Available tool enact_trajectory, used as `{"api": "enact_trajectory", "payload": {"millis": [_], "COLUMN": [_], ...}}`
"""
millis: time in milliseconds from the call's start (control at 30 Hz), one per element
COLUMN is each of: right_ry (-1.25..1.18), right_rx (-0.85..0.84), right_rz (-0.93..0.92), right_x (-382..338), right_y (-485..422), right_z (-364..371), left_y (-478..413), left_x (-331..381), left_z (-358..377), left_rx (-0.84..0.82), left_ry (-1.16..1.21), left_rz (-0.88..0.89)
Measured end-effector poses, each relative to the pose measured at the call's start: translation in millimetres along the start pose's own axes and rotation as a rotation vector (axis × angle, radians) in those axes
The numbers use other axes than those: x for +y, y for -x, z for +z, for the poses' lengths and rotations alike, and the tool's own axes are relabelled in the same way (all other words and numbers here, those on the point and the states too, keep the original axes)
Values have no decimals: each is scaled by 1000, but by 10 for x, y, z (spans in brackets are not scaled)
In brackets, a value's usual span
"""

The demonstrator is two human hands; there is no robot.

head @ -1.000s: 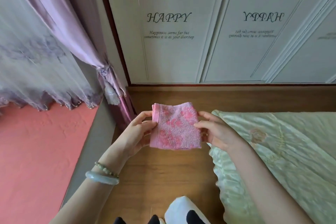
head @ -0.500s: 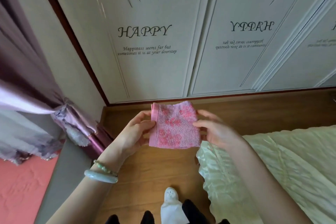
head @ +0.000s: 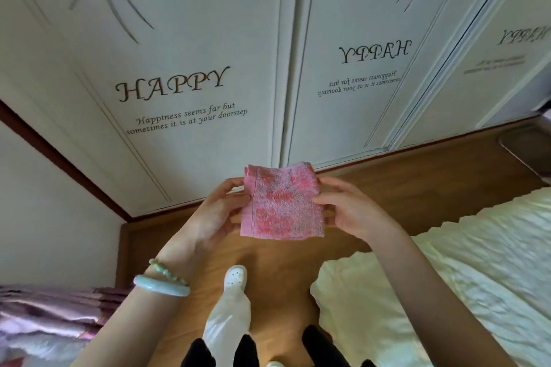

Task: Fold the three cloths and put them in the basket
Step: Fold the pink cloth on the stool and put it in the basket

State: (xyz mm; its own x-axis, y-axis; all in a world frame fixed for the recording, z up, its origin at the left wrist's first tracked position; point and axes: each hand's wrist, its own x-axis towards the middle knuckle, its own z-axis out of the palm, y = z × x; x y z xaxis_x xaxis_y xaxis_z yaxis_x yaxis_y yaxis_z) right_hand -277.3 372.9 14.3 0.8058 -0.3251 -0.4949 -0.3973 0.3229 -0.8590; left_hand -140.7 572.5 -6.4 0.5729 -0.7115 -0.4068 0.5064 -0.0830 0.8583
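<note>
Above the wooden floor, both hands pinch the folded pink cloth upright by its side edges.

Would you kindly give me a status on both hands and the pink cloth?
Left hand, right hand: pinching folded pink cloth by its sides. Basket not in view.

Pink cloth: looped, matt terry; floor: smooth wood; bedspread: glossy satin; bangle: polished, jade-like.

My left hand and right hand pinched a folded pink cloth by its side edges, above a wooden floor; pale bedspread to my right
</note>
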Motion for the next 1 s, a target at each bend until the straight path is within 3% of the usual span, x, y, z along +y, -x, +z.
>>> {"api": "enact_trajectory", "payload": {"millis": [467,767,1000], "right_ry": [-328,-495,-567], "right_rx": [346,526,618], "right_rz": [-99,-87,-151], "right_x": [-850,-911,-1026], "right_y": [-1409,-1559,-1676], "right_z": [-451,-1082,-1951], "left_y": [-2439,-3490,-4245], "left_x": [1310,1346,1296], "left_z": [97,765,1705], "left_rx": [-356,-554,-690], "left_ry": [-182,-330,-367], "left_rz": [-146,-256,-304]}}
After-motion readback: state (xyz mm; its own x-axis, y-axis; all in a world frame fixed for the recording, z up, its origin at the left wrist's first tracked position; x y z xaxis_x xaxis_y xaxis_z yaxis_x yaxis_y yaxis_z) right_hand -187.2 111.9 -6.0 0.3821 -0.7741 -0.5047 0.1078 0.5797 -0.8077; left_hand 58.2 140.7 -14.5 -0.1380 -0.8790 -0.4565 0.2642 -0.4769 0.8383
